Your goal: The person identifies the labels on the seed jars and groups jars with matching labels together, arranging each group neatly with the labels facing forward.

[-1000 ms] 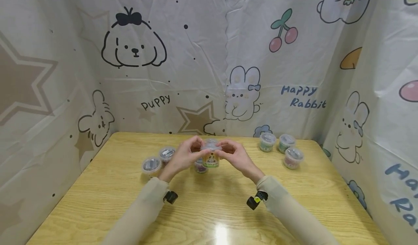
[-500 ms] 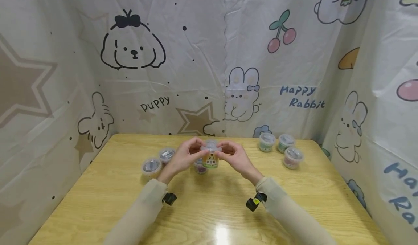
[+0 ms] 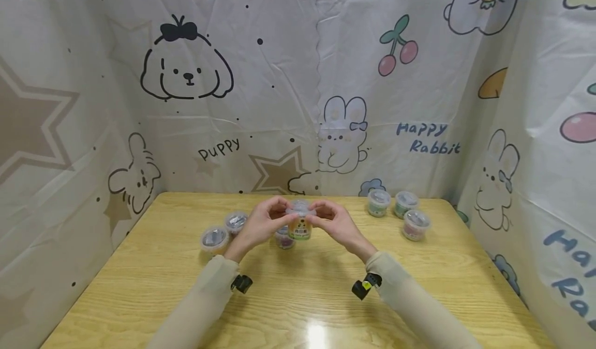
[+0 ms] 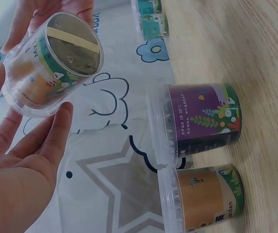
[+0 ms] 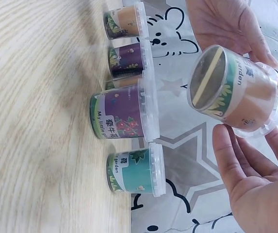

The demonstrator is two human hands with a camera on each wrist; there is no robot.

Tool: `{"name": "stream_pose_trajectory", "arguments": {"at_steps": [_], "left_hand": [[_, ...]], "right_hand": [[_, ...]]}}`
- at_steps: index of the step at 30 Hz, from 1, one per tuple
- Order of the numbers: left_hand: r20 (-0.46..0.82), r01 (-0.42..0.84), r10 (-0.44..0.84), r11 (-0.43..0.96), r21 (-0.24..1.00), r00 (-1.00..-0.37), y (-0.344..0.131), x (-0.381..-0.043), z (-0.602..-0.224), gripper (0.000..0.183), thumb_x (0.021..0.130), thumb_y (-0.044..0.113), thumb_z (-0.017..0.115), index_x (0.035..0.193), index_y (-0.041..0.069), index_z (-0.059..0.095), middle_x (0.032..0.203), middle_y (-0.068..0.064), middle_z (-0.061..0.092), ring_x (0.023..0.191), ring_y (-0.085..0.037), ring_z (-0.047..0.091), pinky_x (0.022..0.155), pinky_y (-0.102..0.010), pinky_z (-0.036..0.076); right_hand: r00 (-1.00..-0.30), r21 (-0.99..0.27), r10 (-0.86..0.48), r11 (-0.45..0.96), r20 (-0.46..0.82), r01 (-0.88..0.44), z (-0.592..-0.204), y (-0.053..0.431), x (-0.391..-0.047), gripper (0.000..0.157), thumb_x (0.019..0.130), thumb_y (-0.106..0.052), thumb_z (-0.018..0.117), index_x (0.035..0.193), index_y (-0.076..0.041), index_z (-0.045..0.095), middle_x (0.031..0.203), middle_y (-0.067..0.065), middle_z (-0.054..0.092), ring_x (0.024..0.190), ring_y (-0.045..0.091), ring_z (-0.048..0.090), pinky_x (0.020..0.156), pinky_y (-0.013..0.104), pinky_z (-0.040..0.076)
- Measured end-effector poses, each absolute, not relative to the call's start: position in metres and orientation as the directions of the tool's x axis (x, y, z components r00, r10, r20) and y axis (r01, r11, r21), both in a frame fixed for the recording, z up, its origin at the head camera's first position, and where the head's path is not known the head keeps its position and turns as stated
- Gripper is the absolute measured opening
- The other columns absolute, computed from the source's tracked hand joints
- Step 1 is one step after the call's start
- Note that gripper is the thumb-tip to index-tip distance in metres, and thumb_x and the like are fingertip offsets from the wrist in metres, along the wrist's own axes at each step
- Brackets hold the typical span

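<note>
A clear plastic planting cup (image 3: 300,230) with an orange label is held up over the table between both hands. My left hand (image 3: 266,222) pinches its lid rim from the left, thumb in front and fingers behind. On the other side my right hand (image 3: 334,224) grips the same rim the same way. Both wrist views show the cup's clear bottom (image 5: 209,77), with dark contents and a pale flat stick against it. Close behind the held cup stands a purple-labelled cup (image 3: 285,239), partly covered by it in the head view.
Left of the hands stand an orange-labelled cup (image 3: 215,241) and another lidded cup (image 3: 235,222). At the back right are two green-labelled cups (image 3: 378,205) and a pinkish one (image 3: 416,227). A teal cup (image 5: 134,170) shows in the right wrist view. Patterned cloth (image 3: 261,111) encloses the table (image 3: 298,297).
The head view has shifted slightly. Both hands keep their hold on the orange-labelled cup, nearly in the same place.
</note>
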State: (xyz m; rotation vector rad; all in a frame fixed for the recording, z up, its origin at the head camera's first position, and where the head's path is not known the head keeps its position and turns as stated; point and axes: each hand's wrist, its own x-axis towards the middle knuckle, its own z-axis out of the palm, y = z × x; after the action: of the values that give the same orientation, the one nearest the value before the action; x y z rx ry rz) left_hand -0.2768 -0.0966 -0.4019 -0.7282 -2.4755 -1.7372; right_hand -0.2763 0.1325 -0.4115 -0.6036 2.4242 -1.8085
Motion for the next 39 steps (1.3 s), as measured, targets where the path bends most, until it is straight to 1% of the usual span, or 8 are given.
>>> {"name": "stream_pose_trajectory", "arguments": {"at_steps": [10,16,20,25,28,31,35,39], "left_hand": [[0.275,0.386,0.354,0.297,0.873,-0.894,-0.093,-0.276,-0.399,0.026,0.091,0.031,0.072,0.109,0.014,0.065,0.109,-0.006,0.069,0.101,-0.019,0.067,0.089,-0.036,0.056],[0.308,0.404,0.341,0.260,0.877,-0.888,-0.092,-0.276,-0.403,0.025,0.088,0.029,0.075,0.107,0.014,0.068,0.109,-0.004,0.069,0.102,-0.019,0.068,0.088,-0.033,0.056],[0.329,0.419,0.334,0.245,0.875,-0.883,-0.090,-0.274,-0.404,0.025,0.085,0.028,0.078,0.104,0.014,0.070,0.107,-0.003,0.070,0.102,-0.018,0.068,0.090,-0.032,0.056],[0.348,0.441,0.340,0.250,0.862,-0.873,-0.087,-0.272,-0.405,0.023,0.083,0.027,0.080,0.101,0.014,0.071,0.103,-0.002,0.072,0.103,-0.019,0.069,0.093,-0.039,0.055],[0.360,0.456,0.359,0.233,0.859,-0.861,-0.086,-0.272,-0.406,0.025,0.082,0.024,0.081,0.102,0.012,0.071,0.104,-0.003,0.071,0.104,-0.021,0.068,0.095,-0.044,0.054],[0.363,0.464,0.374,0.227,0.856,-0.854,-0.083,-0.272,-0.408,0.028,0.082,0.025,0.081,0.104,0.011,0.071,0.107,-0.004,0.070,0.105,-0.022,0.068,0.097,-0.046,0.052],[0.369,0.477,0.370,0.262,0.839,-0.853,-0.082,-0.271,-0.410,0.032,0.083,0.028,0.080,0.110,0.013,0.071,0.112,-0.003,0.070,0.105,-0.020,0.067,0.094,-0.041,0.054],[0.374,0.484,0.373,0.267,0.834,-0.849,-0.082,-0.271,-0.411,0.037,0.084,0.030,0.079,0.115,0.012,0.070,0.116,-0.006,0.070,0.108,-0.026,0.067,0.093,-0.040,0.055]], "right_hand": [[-0.926,-0.918,-0.315,0.263,0.209,-0.297,-0.410,0.135,-0.277,0.028,0.090,-0.028,0.073,0.109,-0.010,0.063,0.110,0.011,0.069,0.107,0.025,0.065,0.091,0.041,0.054],[-0.918,-0.913,-0.336,0.267,0.213,-0.310,-0.409,0.137,-0.276,0.030,0.090,-0.030,0.073,0.111,-0.011,0.062,0.113,0.009,0.068,0.109,0.025,0.065,0.093,0.042,0.054],[-0.904,-0.898,-0.357,0.277,0.233,-0.341,-0.407,0.140,-0.276,0.030,0.087,-0.032,0.075,0.108,-0.013,0.063,0.112,0.007,0.067,0.105,0.023,0.066,0.088,0.039,0.056],[-0.889,-0.876,-0.381,0.299,0.254,-0.378,-0.407,0.144,-0.275,0.028,0.086,-0.031,0.077,0.101,-0.013,0.062,0.109,0.007,0.067,0.100,0.024,0.069,0.082,0.036,0.058],[-0.890,-0.865,-0.378,0.322,0.255,-0.385,-0.409,0.147,-0.275,0.026,0.085,-0.030,0.078,0.098,-0.012,0.062,0.108,0.007,0.067,0.099,0.023,0.070,0.082,0.034,0.058],[-0.894,-0.859,-0.371,0.340,0.252,-0.383,-0.411,0.150,-0.274,0.025,0.086,-0.026,0.078,0.097,-0.010,0.063,0.111,0.009,0.067,0.100,0.025,0.070,0.082,0.032,0.058],[-0.898,-0.865,-0.366,0.336,0.244,-0.372,-0.413,0.155,-0.273,0.023,0.086,-0.021,0.077,0.096,-0.007,0.062,0.121,0.013,0.065,0.103,0.029,0.069,0.082,0.032,0.058],[-0.904,-0.871,-0.357,0.334,0.237,-0.360,-0.414,0.162,-0.273,0.024,0.086,-0.022,0.078,0.094,-0.007,0.061,0.125,0.014,0.063,0.103,0.032,0.068,0.080,0.030,0.058]]}}
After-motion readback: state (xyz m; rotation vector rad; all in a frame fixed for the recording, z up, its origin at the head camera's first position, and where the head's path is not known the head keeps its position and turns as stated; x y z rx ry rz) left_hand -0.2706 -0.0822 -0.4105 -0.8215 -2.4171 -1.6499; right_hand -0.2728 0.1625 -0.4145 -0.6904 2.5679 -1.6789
